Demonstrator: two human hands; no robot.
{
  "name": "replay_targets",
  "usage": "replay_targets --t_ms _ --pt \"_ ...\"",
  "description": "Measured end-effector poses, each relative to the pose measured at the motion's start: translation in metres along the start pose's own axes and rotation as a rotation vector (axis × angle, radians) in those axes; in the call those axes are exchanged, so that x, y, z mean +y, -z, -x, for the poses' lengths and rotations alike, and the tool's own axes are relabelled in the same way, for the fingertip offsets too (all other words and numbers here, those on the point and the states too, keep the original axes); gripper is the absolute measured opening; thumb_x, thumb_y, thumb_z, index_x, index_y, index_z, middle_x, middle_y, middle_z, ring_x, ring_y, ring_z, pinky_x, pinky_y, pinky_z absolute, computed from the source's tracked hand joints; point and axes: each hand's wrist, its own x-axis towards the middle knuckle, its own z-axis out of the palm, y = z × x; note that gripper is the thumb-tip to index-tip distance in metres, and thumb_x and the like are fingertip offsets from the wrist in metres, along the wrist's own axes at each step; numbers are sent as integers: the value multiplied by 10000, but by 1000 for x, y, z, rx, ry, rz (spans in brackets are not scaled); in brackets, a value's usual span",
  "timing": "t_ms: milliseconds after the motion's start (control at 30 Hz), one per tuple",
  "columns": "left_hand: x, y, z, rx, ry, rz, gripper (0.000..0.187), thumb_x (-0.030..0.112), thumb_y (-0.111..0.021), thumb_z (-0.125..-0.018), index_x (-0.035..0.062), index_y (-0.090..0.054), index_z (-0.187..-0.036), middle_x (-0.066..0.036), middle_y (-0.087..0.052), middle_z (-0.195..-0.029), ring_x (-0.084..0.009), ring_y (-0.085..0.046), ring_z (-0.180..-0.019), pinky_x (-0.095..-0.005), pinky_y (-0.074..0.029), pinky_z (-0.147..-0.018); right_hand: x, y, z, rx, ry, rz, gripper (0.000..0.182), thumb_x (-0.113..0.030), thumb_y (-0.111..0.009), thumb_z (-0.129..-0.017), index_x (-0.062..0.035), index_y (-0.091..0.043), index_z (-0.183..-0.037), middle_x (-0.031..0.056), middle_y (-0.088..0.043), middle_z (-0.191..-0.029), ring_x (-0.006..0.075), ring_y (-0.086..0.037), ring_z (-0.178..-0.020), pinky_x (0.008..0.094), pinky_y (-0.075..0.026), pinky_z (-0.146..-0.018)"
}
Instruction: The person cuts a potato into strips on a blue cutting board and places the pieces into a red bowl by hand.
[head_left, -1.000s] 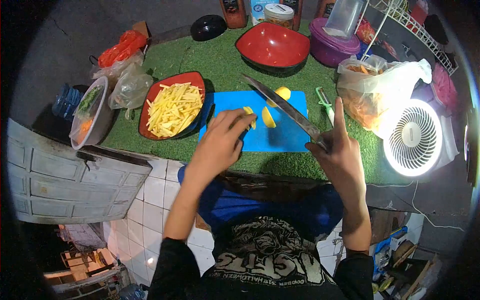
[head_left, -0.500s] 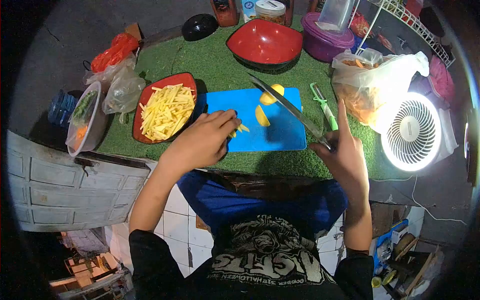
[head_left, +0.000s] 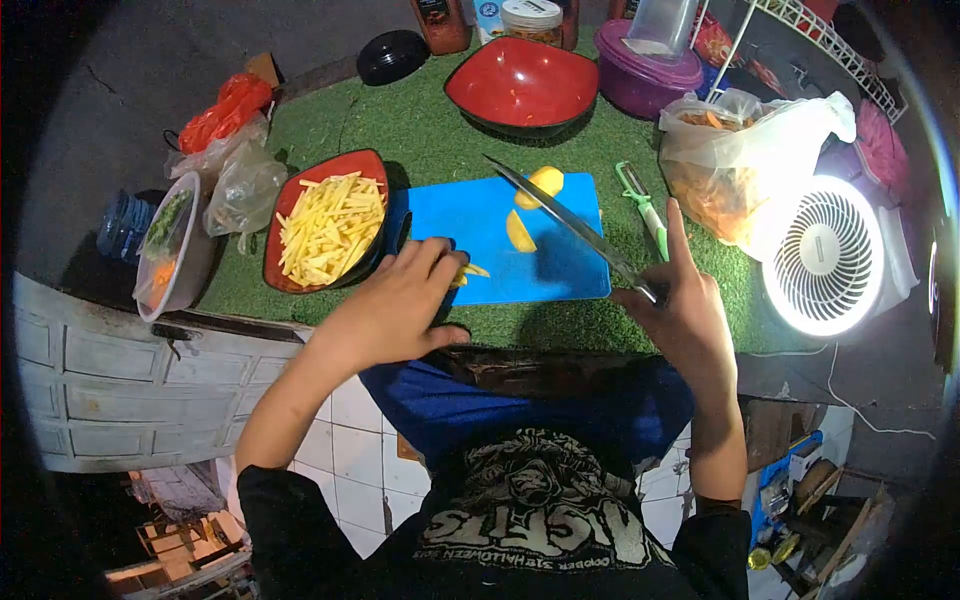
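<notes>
Nearest is the person's black shirt [head_left: 540, 510], with blue shorts [head_left: 450, 392] beyond it at the near edge of the bench [head_left: 420, 130]. The left hand [head_left: 395, 300] lies back upward over the near left corner of the blue cutting board [head_left: 560, 278], its 4 fingers close together and its thumb spread apart; yellow potato strips [head_left: 474, 270] show partly under the fingertips, and I cannot tell whether it grips them. At the board's near right corner, the right hand [head_left: 690, 310] is closed round the handle of a knife [head_left: 572, 222], index finger stretched toward the far side. The blade slants far and left over the board. Left of it is a potato wedge [head_left: 520, 232]; farther off, partly hidden by the blade, is a rounder potato piece [head_left: 547, 182]. To the right are a green and white peeler [head_left: 645, 210], then a white fan [head_left: 822, 252] and a filled plastic bag [head_left: 712, 180]. Left of the board, a red and black bowl [head_left: 368, 162] holds a heap of cut strips [head_left: 330, 228]. Farthest off stand a red bowl [head_left: 522, 78], a purple tub [head_left: 648, 80] and a jar [head_left: 531, 22].
</notes>
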Motion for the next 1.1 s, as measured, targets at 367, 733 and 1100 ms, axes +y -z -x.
replay_targets --t_ms 367,733,1100 --pt "-17 -46 -1 276 28 -194 651 462 -707 -864 16 -527 -1303 -189 -517 -1289 -369 -544 -1170 -484 -475 -954 0 -2 0 5 9 11 1051 -54 -778 -788 -18 -105 -1594 247 -704 -834 449 -700 -822 483 -522 -731" --pt "-28 -50 -3 490 -327 -451 375 377 -654 -937 34 -585 -1074 -88 -580 -957 -211 -633 -813 -302 -577 -617 -4 -2 8 25 -45 -2 1062 -53 -785 -771 -60 -126 -1604 193 -671 -771 402 -692 -756 467 -519 -727" --pt "-23 -45 0 449 -388 -507 195 234 -651 -927 56 -590 -975 -27 -541 -806 -131 -601 -694 -260 -501 -475 -1 1 9 45 -46 16 1059 -70 -787 -772 -49 -134 -1605 187 -672 -780 396 -685 -751 450 -521 -738"
